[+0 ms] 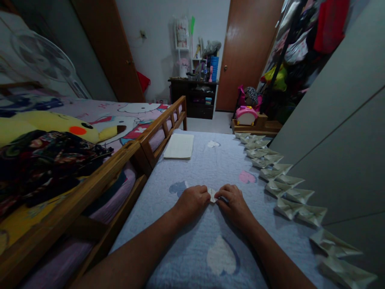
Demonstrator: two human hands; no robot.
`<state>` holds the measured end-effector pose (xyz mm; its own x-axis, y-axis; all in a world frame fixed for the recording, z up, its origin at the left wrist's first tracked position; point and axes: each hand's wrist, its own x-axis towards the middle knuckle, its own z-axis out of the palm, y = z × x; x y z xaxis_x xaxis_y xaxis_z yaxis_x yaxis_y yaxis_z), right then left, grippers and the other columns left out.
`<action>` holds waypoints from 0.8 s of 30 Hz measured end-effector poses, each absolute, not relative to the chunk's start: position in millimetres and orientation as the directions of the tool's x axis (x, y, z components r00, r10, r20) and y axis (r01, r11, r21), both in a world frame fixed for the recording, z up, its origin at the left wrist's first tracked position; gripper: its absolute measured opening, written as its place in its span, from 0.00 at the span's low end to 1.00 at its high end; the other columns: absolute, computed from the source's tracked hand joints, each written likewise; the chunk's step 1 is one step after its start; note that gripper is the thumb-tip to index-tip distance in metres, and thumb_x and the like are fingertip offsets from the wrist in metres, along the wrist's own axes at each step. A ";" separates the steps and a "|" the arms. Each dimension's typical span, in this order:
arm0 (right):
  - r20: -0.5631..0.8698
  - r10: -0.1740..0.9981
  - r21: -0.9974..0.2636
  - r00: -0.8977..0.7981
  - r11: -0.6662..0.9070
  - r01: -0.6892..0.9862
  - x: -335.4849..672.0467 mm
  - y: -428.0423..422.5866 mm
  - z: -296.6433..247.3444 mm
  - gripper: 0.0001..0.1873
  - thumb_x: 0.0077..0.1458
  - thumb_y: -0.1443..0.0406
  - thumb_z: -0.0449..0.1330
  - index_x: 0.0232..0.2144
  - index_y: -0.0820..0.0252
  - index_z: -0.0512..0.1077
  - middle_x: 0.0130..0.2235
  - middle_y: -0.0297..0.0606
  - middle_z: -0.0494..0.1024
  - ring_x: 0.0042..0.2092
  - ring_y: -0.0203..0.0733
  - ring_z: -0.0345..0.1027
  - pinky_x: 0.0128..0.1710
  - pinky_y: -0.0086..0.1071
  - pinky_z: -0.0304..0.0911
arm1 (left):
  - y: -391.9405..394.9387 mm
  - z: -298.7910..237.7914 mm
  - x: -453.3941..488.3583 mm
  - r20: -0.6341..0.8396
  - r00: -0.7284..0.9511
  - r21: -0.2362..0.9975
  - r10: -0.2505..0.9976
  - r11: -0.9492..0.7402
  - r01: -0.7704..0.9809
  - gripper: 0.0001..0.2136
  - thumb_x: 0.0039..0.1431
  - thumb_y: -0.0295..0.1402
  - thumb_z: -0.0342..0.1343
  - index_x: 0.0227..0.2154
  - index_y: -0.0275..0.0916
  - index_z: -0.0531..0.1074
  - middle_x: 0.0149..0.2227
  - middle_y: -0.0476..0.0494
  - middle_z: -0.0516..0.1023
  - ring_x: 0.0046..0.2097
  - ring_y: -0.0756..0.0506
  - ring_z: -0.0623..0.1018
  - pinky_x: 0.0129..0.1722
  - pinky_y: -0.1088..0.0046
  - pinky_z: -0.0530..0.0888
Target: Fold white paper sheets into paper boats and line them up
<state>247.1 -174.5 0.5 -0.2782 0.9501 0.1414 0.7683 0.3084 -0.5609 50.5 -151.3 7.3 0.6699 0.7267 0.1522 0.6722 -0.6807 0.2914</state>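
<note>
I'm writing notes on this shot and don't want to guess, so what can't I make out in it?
All in the head view:
- Folded paper: both ends hidden by the fingers of the left hand and right hand.
- Palms: hidden by the backs of the hands.
- Plush: cut off by the left edge, partly covered by dark cloth.
- Pad: any writing is too small to read.

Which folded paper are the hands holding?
The small folded paper between the left hand and right hand; the other folded papers sit along the right side of the bedspread.
</note>
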 end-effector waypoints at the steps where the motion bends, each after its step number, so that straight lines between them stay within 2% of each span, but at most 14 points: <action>1: 0.148 0.950 -0.560 -0.274 0.309 0.769 247.3 -174.0 -0.2 0.08 0.54 0.72 0.63 0.35 0.55 0.78 0.40 0.38 0.76 0.45 0.46 0.64 0.46 0.39 0.55 | -151.7 8.0 50.4 0.154 0.662 0.291 0.734 -0.674 0.679 0.08 0.63 0.28 0.55 0.29 0.37 0.76 0.31 0.44 0.75 0.35 0.45 0.74 0.33 0.72 0.66; 7: 0.162 0.958 -0.574 -0.237 0.286 0.767 247.4 -170.8 -3.0 0.03 0.57 0.69 0.64 0.31 0.57 0.78 0.37 0.38 0.76 0.43 0.45 0.64 0.45 0.37 0.55 | -151.0 9.7 49.2 0.156 0.581 0.375 0.799 -0.592 0.713 0.05 0.62 0.27 0.55 0.32 0.37 0.75 0.35 0.43 0.76 0.39 0.44 0.74 0.39 0.71 0.68; 13: 0.131 0.976 -0.520 -0.176 0.218 0.826 242.6 -169.4 -2.2 0.06 0.60 0.66 0.61 0.32 0.55 0.79 0.37 0.38 0.76 0.43 0.45 0.64 0.45 0.37 0.54 | -148.3 8.5 49.8 0.139 0.493 0.480 0.859 -0.494 0.725 0.06 0.63 0.29 0.56 0.31 0.37 0.76 0.34 0.44 0.77 0.41 0.44 0.73 0.43 0.68 0.67; 24: 0.092 0.992 -0.449 -0.091 0.122 0.885 235.7 -168.3 -0.2 0.07 0.61 0.66 0.60 0.32 0.55 0.78 0.37 0.37 0.76 0.44 0.45 0.64 0.43 0.36 0.51 | -147.2 6.8 55.7 0.096 0.393 0.521 0.915 -0.382 0.763 0.09 0.64 0.33 0.54 0.30 0.39 0.76 0.35 0.45 0.77 0.41 0.44 0.73 0.43 0.66 0.64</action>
<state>235.7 -168.3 -0.2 -0.0905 0.9917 0.0917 0.8852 0.1223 -0.4489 55.7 -147.2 6.8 0.3930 0.9145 0.0958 0.7628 -0.3824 0.5214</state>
